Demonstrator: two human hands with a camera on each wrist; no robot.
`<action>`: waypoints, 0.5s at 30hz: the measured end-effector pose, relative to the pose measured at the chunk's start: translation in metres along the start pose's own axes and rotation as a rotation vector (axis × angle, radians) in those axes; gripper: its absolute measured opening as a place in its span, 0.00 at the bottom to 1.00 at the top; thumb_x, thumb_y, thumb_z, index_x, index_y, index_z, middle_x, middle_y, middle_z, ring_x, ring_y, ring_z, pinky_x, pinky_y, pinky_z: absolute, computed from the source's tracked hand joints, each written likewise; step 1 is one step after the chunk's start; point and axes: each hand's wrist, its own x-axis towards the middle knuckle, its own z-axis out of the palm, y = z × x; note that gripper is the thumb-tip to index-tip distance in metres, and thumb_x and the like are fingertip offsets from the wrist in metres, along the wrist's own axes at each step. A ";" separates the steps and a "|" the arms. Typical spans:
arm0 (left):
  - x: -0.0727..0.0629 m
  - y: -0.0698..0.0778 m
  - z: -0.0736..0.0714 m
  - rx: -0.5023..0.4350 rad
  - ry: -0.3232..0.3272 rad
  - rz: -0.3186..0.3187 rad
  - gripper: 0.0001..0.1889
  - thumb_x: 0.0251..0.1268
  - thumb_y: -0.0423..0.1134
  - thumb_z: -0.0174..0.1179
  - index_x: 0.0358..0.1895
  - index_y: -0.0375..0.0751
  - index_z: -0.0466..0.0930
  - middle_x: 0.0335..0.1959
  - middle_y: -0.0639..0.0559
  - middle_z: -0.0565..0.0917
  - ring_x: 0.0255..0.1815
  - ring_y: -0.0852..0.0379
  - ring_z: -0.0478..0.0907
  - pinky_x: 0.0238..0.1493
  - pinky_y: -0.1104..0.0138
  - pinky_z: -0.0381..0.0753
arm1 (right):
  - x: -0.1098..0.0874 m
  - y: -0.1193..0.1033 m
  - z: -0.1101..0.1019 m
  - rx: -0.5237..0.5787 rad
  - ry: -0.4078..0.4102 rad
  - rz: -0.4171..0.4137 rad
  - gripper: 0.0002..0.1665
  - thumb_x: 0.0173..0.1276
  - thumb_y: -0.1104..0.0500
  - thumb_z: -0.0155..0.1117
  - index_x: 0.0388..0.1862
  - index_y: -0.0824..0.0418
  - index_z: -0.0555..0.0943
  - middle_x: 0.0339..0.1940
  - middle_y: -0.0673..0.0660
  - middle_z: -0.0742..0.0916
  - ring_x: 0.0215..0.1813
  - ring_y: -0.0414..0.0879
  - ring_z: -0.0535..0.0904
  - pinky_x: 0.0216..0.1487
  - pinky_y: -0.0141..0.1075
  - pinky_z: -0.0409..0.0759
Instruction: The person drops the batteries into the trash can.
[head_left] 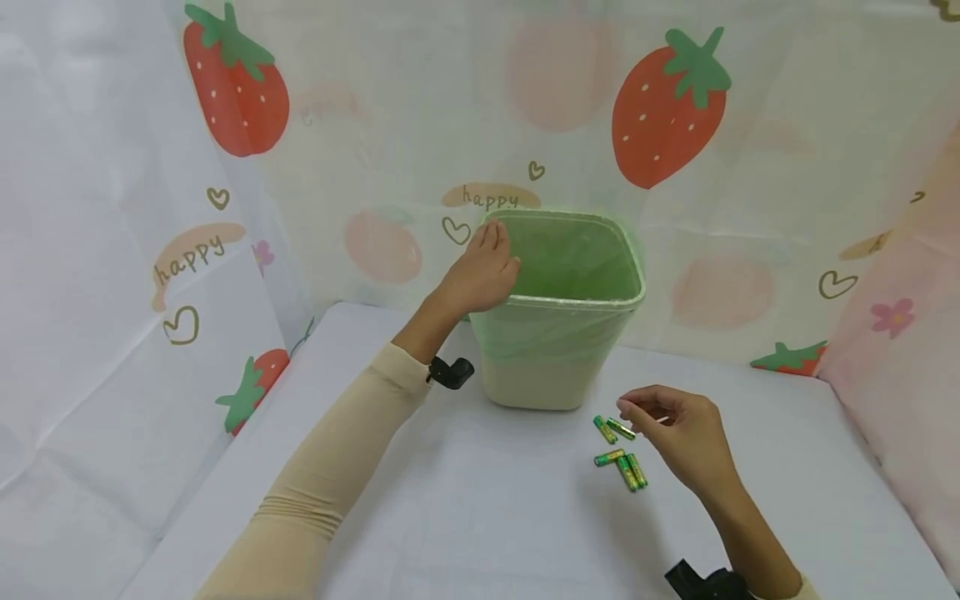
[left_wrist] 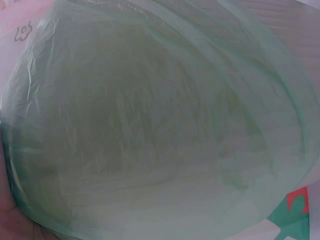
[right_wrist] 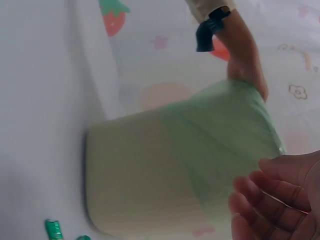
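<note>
A pale trash bin point(head_left: 528, 383) stands upright, lined with a thin green plastic bag point(head_left: 555, 333) folded down over its rim. At the bin's left rim my left hand point(head_left: 487, 267) grips the edge with the bag over it. The bag fills most of the left wrist view. My right hand point(head_left: 678, 429) is raised to the right of the bin, near several small green-and-gold batteries point(head_left: 627, 472). Its fingers point(right_wrist: 272, 200) are loosely bent, with nothing showing between them in the right wrist view. The batteries lie loose on the table in front of the bin.
A white cloth covers the table point(head_left: 450, 517). Behind and at both sides hang pale curtains point(head_left: 420, 108) printed with strawberries, hearts and lettering. The bin stands close to the back curtain. Each wrist wears a black camera mount point(head_left: 450, 372).
</note>
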 end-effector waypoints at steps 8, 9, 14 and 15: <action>-0.001 0.000 0.001 -0.005 -0.001 0.000 0.34 0.85 0.47 0.26 0.79 0.25 0.31 0.82 0.33 0.32 0.83 0.44 0.26 0.81 0.61 0.29 | -0.017 0.017 0.010 0.038 -0.043 0.095 0.10 0.70 0.52 0.71 0.40 0.57 0.90 0.30 0.49 0.90 0.29 0.41 0.85 0.32 0.33 0.84; 0.000 0.000 0.001 -0.003 0.001 0.000 0.34 0.85 0.47 0.26 0.79 0.25 0.31 0.82 0.33 0.32 0.83 0.44 0.27 0.81 0.61 0.29 | -0.019 0.019 0.011 0.038 -0.042 0.099 0.09 0.70 0.52 0.71 0.39 0.57 0.90 0.30 0.48 0.90 0.30 0.41 0.85 0.32 0.33 0.84; 0.000 0.000 0.001 -0.006 0.007 -0.004 0.34 0.85 0.47 0.26 0.80 0.26 0.32 0.82 0.34 0.33 0.83 0.43 0.27 0.81 0.60 0.30 | -0.027 0.028 0.016 0.031 -0.040 0.109 0.09 0.69 0.53 0.72 0.40 0.57 0.90 0.32 0.50 0.90 0.33 0.44 0.86 0.34 0.32 0.83; 0.000 0.000 0.001 -0.008 0.005 -0.004 0.34 0.85 0.47 0.26 0.80 0.26 0.32 0.83 0.34 0.33 0.83 0.43 0.27 0.81 0.60 0.30 | -0.029 0.030 0.017 0.030 -0.040 0.114 0.08 0.69 0.53 0.72 0.40 0.56 0.90 0.32 0.50 0.90 0.33 0.45 0.86 0.35 0.32 0.83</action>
